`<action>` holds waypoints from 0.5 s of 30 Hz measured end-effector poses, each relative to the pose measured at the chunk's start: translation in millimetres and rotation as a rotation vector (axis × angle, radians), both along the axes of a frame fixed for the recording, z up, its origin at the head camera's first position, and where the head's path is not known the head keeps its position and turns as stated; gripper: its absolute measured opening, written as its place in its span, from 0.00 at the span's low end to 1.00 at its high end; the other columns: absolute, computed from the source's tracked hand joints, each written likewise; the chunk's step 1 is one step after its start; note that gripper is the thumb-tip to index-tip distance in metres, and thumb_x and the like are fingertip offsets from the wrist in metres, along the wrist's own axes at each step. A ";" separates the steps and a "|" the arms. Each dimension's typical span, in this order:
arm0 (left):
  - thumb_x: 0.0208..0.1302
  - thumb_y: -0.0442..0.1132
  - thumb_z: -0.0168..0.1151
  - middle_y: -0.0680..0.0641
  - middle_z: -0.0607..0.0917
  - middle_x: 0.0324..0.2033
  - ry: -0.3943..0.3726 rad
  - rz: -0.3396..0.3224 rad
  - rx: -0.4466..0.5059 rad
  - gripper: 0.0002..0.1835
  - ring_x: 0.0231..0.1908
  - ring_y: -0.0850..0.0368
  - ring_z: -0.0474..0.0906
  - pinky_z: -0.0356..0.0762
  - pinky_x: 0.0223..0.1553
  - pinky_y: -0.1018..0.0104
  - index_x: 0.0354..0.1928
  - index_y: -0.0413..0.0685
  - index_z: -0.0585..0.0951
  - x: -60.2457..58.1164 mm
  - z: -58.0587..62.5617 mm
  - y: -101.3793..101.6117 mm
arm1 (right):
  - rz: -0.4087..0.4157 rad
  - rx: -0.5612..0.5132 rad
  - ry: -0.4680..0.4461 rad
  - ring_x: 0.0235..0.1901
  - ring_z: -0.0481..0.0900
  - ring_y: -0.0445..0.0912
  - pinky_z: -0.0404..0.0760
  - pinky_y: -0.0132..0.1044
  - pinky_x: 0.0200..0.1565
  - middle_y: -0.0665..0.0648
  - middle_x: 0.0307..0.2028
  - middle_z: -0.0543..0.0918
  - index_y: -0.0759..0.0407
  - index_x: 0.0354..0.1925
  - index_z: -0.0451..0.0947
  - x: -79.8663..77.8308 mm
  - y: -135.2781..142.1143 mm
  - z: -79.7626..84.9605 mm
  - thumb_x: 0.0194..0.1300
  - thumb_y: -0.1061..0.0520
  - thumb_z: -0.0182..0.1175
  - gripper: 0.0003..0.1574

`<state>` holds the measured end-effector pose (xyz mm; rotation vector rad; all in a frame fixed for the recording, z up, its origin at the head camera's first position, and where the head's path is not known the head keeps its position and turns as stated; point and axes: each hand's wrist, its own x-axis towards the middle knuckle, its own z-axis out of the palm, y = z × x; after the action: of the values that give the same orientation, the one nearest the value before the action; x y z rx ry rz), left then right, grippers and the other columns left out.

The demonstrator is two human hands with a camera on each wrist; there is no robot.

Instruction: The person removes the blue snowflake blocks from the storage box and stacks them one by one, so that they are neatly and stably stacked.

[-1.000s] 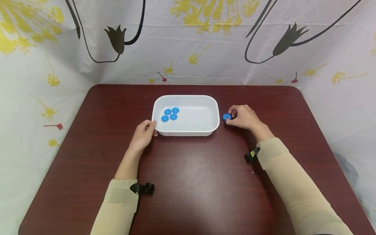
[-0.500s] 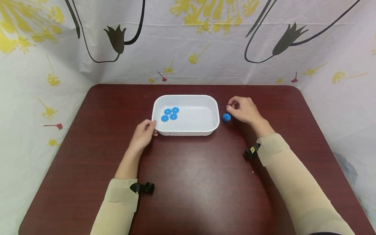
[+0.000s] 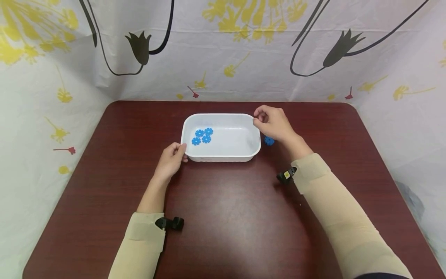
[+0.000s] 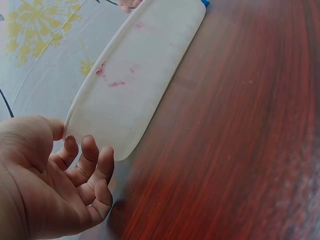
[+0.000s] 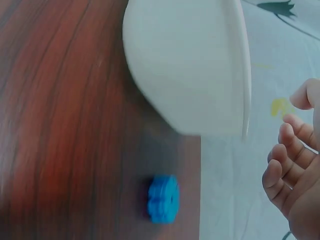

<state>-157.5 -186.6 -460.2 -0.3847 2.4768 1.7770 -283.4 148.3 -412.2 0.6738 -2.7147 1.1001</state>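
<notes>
A white plastic tray (image 3: 230, 145) stands on the table, with several flat blue notched discs (image 3: 206, 138) lying in its left part. At its left end my left hand (image 3: 170, 159) pinches the rim, thumb on top and fingers beneath; the left wrist view shows this hand (image 4: 60, 177) against the tray's outer wall (image 4: 135, 75). Over the tray's right rim hovers my right hand (image 3: 273, 123), fingers loosely bent and holding nothing. Beside the tray's right end, partly behind that hand, sits a small stack of blue notched discs (image 5: 163, 199), standing apart from the tray.
The dark red wooden table (image 3: 223, 205) extends around the tray, its far edge meeting a white cloth (image 3: 195, 46) printed with flowers. Black cameras (image 3: 172, 223) are strapped at both sleeves.
My right hand has let go of the blue disc stack, lifted, and moved left to the tray's right rim. The left hand and the tray have stayed in place.
</notes>
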 end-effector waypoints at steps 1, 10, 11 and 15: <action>0.79 0.50 0.50 0.41 0.81 0.35 -0.002 -0.001 -0.003 0.19 0.36 0.51 0.80 0.77 0.45 0.60 0.42 0.38 0.76 0.2 0.4 0.1 | 0.010 -0.002 0.000 0.26 0.74 0.48 0.70 0.37 0.32 0.56 0.28 0.78 0.62 0.41 0.81 0.2 -3.8 0.8 0.63 0.58 0.62 0.09; 0.79 0.50 0.51 0.42 0.81 0.35 -0.010 0.004 0.007 0.19 0.37 0.51 0.81 0.78 0.46 0.59 0.43 0.38 0.76 -0.3 0.3 0.3 | 0.057 0.040 -0.036 0.25 0.74 0.47 0.71 0.40 0.32 0.54 0.28 0.80 0.60 0.43 0.81 1.9 -36.8 1.2 0.62 0.56 0.61 0.11; 0.79 0.50 0.51 0.42 0.81 0.35 -0.010 0.004 0.007 0.19 0.37 0.51 0.81 0.78 0.46 0.59 0.43 0.38 0.76 -0.2 0.0 0.2 | 0.058 0.045 -0.044 0.24 0.74 0.47 0.71 0.39 0.32 0.54 0.29 0.80 0.59 0.43 0.81 1.9 -40.2 0.3 0.62 0.56 0.61 0.11; 0.79 0.50 0.51 0.42 0.81 0.34 -0.011 0.003 0.004 0.19 0.37 0.51 0.81 0.77 0.46 0.59 0.43 0.38 0.76 0.1 0.1 -0.6 | 0.069 0.073 -0.079 0.25 0.74 0.47 0.71 0.39 0.32 0.53 0.29 0.80 0.58 0.41 0.81 2.6 -54.6 -4.0 0.61 0.55 0.61 0.10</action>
<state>-157.4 -187.1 -460.1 -0.3978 2.4661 1.7757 -280.8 93.6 -416.2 0.7557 -2.8305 1.0681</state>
